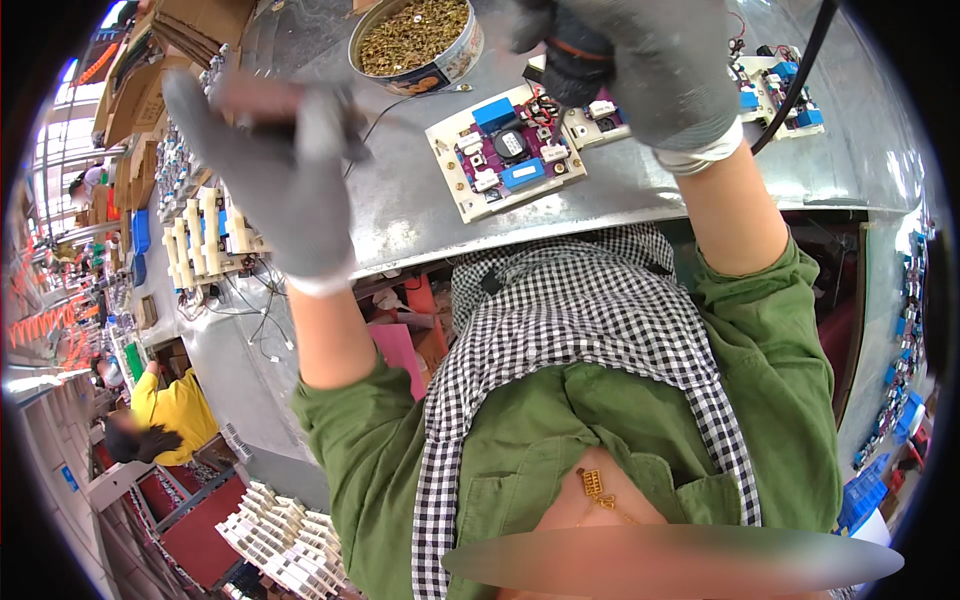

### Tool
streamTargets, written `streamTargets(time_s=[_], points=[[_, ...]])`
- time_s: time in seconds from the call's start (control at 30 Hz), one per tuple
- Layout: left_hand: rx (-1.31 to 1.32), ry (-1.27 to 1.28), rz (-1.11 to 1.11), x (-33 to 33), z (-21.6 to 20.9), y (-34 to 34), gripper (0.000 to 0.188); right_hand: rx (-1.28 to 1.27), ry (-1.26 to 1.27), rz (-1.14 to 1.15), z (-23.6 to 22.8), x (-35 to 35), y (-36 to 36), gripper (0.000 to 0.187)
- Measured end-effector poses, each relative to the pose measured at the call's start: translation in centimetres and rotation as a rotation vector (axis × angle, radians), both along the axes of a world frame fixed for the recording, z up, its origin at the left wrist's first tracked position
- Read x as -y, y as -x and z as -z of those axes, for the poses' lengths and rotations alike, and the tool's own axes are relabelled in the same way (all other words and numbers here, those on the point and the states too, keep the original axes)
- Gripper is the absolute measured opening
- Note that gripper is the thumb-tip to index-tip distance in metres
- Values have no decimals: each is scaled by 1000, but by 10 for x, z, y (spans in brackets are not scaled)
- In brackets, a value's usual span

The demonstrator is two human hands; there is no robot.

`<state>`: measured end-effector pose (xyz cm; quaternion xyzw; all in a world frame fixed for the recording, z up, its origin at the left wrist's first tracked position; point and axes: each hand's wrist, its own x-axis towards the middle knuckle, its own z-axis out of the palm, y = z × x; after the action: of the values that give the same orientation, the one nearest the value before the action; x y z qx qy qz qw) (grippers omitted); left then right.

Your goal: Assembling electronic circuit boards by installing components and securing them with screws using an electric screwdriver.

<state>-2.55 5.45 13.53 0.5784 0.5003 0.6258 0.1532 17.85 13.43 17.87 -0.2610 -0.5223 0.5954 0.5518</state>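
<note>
Metal bench [390,222]. Left gloved hand [285,190]: blurred; grasp cannot be told. Right gloved hand [670,75]: wrapped round last item. White-framed circuit board [511,150]: flat on bench; likely light, stiff, components fragile; take frame edges. Black tool [578,75]: near board's far right corner; presumably sturdy.

On the table [400,215], 1 tin [455,68] stands behind and left of the nearest circuit board [511,147].

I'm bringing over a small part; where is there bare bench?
Bare metal bench lies between the left hand and the nearest white-framed board, below the tin; another patch borders the rightmost boards. It's crowded around the right hand, with boards either side.
</note>
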Motion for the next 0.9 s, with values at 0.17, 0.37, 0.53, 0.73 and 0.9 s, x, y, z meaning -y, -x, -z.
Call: streamTargets(time_s=[0.17, 0.37, 0.53, 0.73, 0.9], points=[[-120, -17, 27, 54, 51, -18, 89, -108, -453, 20, 39, -1, 25, 53], [-380, -81, 106, 51, 75, -6, 89, -1, -536, 86, 60, -1, 41, 71], [-374, -77, 133, 48, 79, -10, 87, 93, -634, 178, 65, -1, 41, 70], [152, 277, 84, 25, 53, -18, 76, -17, -771, 223, 61, 2, 46, 65], [-748, -194, -288, 18, 64, -36, 54, -170, -422, -20, 66, 1, 50, 68]])
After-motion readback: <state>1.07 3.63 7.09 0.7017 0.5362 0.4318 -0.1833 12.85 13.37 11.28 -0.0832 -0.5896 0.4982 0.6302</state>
